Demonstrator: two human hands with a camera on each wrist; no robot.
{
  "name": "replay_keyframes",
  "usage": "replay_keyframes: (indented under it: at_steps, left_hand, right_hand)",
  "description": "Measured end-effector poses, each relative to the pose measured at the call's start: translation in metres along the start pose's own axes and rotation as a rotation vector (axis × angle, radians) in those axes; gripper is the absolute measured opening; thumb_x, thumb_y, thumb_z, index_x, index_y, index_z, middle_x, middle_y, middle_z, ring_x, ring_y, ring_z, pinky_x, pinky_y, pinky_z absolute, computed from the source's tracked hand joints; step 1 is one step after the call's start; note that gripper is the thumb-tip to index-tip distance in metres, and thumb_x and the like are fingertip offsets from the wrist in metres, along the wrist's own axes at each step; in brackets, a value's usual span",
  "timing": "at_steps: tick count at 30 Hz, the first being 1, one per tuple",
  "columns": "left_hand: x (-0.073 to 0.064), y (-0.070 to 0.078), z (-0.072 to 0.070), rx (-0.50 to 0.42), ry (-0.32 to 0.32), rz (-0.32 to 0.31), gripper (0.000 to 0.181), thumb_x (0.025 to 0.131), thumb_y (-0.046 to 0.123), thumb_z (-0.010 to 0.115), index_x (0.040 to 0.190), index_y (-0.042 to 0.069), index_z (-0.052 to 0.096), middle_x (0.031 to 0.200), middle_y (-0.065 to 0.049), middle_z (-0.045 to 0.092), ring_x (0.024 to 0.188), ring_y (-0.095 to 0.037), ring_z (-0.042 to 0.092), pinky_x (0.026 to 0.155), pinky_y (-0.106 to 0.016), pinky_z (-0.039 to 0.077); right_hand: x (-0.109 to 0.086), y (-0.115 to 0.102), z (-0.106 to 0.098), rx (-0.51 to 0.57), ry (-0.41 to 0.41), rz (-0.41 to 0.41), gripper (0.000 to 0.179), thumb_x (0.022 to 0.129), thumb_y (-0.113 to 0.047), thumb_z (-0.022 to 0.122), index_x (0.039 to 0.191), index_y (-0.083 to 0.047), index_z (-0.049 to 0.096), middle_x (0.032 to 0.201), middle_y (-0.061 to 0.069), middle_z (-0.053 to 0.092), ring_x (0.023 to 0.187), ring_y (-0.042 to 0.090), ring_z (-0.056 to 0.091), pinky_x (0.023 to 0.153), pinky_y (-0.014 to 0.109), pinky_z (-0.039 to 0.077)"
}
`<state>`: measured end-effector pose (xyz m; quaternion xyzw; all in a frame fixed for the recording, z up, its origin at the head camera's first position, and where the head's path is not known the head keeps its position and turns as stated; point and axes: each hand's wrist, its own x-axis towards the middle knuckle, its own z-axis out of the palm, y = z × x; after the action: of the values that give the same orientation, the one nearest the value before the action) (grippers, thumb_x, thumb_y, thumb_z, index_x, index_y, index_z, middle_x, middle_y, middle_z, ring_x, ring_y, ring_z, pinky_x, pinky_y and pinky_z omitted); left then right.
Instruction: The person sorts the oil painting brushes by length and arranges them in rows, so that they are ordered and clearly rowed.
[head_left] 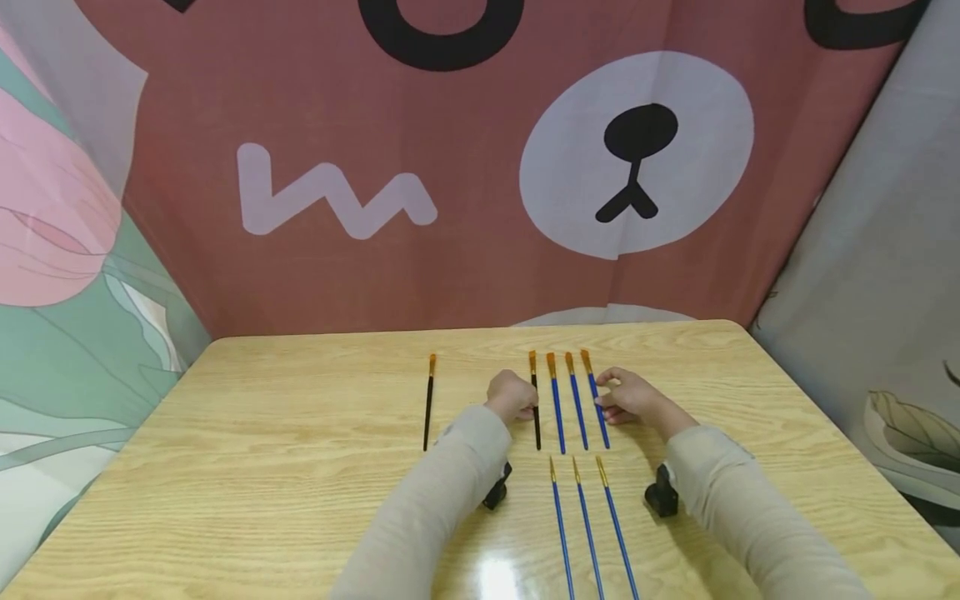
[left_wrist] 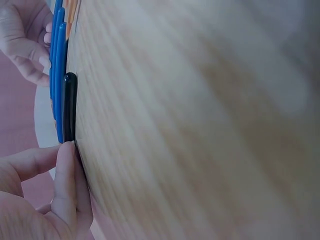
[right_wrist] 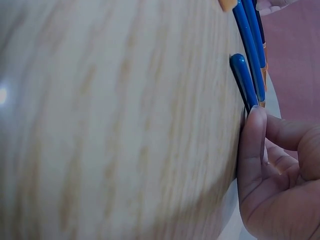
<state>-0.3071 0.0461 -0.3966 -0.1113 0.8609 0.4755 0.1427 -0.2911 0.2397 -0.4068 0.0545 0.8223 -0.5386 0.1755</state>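
Observation:
In the head view, my left hand [head_left: 512,395] pinches a black paintbrush [head_left: 536,408] with an orange flat tip. Its thumb and finger meet at the black handle [left_wrist: 70,107] in the left wrist view. Three blue-handled paintbrushes with similar flat tips lie just right of it, the middle one [head_left: 576,400] between two others. My right hand [head_left: 633,397] pinches the rightmost blue paintbrush [head_left: 597,400] from its right side. The right wrist view shows thumb and fingertip together at that blue handle [right_wrist: 244,77]. These brushes lie roughly side by side, tips toward the back.
Another black paintbrush [head_left: 429,404] lies alone to the left. Three thin blue paintbrushes with pointed tips, the middle one [head_left: 587,525] among them, lie in a nearer row between my forearms. The wooden table [head_left: 262,467] ends at a printed curtain [head_left: 337,275] behind.

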Motion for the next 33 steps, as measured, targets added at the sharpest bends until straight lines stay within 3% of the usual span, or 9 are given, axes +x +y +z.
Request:
replay_keyframes:
  at_steps: [7,15,24,28,33]
  left_hand:
    - [-0.004,0.001,0.002,-0.055,-0.004,-0.031,0.008,0.069,-0.005,0.063,0.075,-0.007,0.057,0.055,-0.013,0.057,0.047,-0.02,0.058,0.041,-0.025,0.05]
    - [-0.002,0.002,0.0,-0.091,-0.002,-0.019,0.026,0.068,-0.007,0.062,0.093,-0.012,0.056,0.058,-0.013,0.056,0.048,-0.021,0.057,0.043,-0.026,0.051]
    - [-0.011,-0.003,-0.003,-0.105,-0.069,-0.003,0.027,0.069,-0.003,0.063,0.095,-0.009,0.056,0.059,-0.013,0.056,0.048,-0.021,0.056,0.046,-0.028,0.052]
    - [-0.011,-0.007,-0.009,-0.13,-0.061,0.003,0.024,0.068,-0.002,0.065,0.09,-0.007,0.055,0.064,-0.012,0.055,0.053,-0.022,0.057,0.048,-0.028,0.052]
    - [-0.01,-0.01,-0.02,-0.184,-0.064,0.008,0.028,0.069,-0.003,0.064,0.095,-0.008,0.053,0.067,-0.012,0.053,0.058,-0.025,0.057,0.05,-0.029,0.052]
  right_hand:
    - [-0.002,0.002,-0.002,-0.009,-0.005,-0.002,0.04,0.084,0.002,0.051,0.119,0.004,0.031,0.07,0.008,0.052,0.053,0.012,0.052,0.051,0.026,0.051]
    - [-0.002,-0.002,-0.003,-0.007,-0.009,-0.029,0.041,0.084,0.001,0.05,0.119,0.005,0.03,0.069,0.008,0.051,0.053,0.012,0.052,0.051,0.026,0.051]
    - [-0.003,0.007,0.001,0.018,0.009,0.001,0.038,0.084,0.002,0.05,0.117,0.004,0.032,0.068,0.008,0.051,0.052,0.012,0.052,0.05,0.024,0.051]
    - [-0.003,0.006,0.002,0.028,0.014,-0.005,0.039,0.083,0.002,0.051,0.118,0.004,0.032,0.068,0.008,0.051,0.053,0.012,0.051,0.051,0.024,0.05]
    - [-0.003,0.002,0.003,0.024,0.017,-0.013,0.038,0.084,0.002,0.049,0.118,0.004,0.032,0.069,0.008,0.051,0.053,0.012,0.051,0.051,0.024,0.05]
